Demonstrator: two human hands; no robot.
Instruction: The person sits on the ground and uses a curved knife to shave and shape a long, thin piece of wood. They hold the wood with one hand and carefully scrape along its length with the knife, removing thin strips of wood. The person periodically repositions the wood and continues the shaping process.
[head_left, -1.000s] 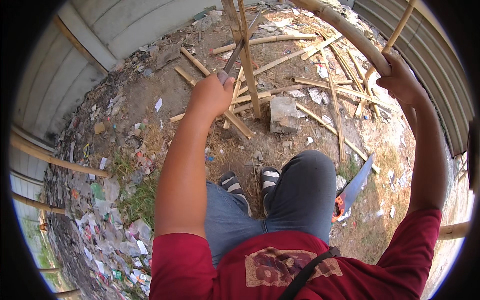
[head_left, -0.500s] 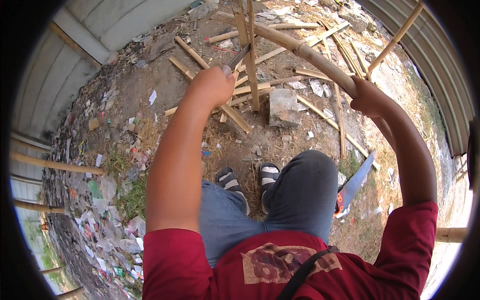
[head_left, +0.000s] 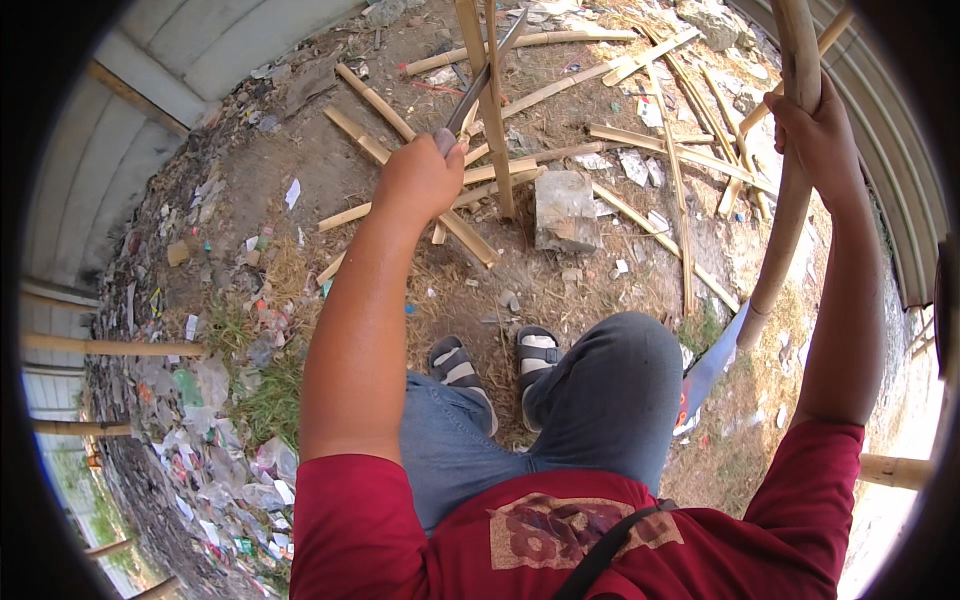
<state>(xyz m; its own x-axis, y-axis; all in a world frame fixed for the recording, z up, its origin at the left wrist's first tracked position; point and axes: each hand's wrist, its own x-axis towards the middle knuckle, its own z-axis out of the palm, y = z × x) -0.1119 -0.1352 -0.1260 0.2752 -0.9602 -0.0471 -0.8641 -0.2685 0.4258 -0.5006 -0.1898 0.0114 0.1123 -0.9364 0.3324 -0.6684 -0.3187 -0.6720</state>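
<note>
My left hand [head_left: 420, 175] is closed round the handle of a long-bladed knife [head_left: 468, 103]. Its dark blade slants up and away, across an upright bamboo piece [head_left: 490, 120] split into strips at the top; the blade appears to sit between the strips. On the right, my right hand [head_left: 822, 135] grips a thick bamboo pole [head_left: 783, 235] around its upper part. The pole stands nearly upright, its lower end close to a handsaw [head_left: 718, 358] lying beside my right knee.
Split bamboo strips [head_left: 560, 95] lie crossed over the dirt ahead. A rough concrete block [head_left: 566, 210] sits just beyond my feet. Plastic litter [head_left: 215, 470] covers the ground at left. Panel walls [head_left: 160, 60] and a corrugated sheet [head_left: 880, 170] bound both sides.
The bamboo pole in my right hand has swung from lying across the split bamboo to nearly upright at the right. My right hand has risen; my left hand has barely shifted.
</note>
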